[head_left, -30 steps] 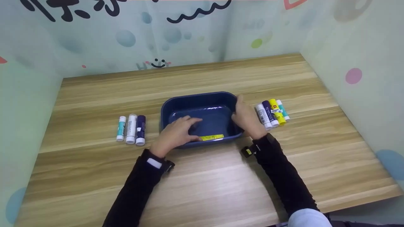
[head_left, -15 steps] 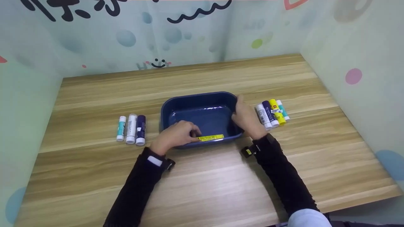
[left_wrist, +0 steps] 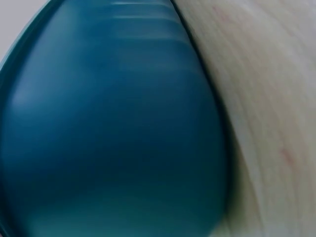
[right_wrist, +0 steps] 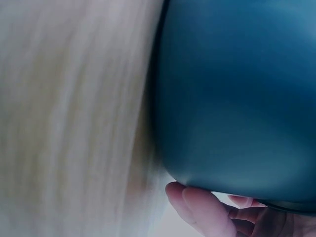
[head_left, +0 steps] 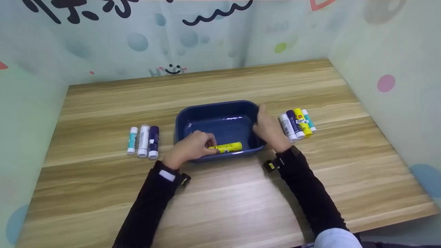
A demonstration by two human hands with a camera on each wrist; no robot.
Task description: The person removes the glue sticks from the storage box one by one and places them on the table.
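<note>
Lying crosswise in the near part of the dark blue tray point(head_left: 220, 106), the yellow glue stick point(head_left: 228, 147) has its long axis running left to right, roughly parallel to the tray's near wall, and it sits right at the left hand point(head_left: 190, 148), well closer to that hand than to the other. The left hand's fingers are curled over the stick's left end and pinch it, while the rest of the tube points away toward the right side of the tray. The right hand point(head_left: 269, 129) rests against the tray's right wall, fingers fairly straight along the rim and outer side; the right wrist view shows fingertips point(right_wrist: 197, 210) touching the tray's underside edge, holding nothing else. The left wrist view shows only blurred blue tray wall and table point(left_wrist: 266, 98), so it adds nothing on the grip. Three glue sticks point(head_left: 143, 140) lie side by side on the table to the left of the tray, and four more point(head_left: 297, 124) lie just beside the right hand, apart from the tray
</note>
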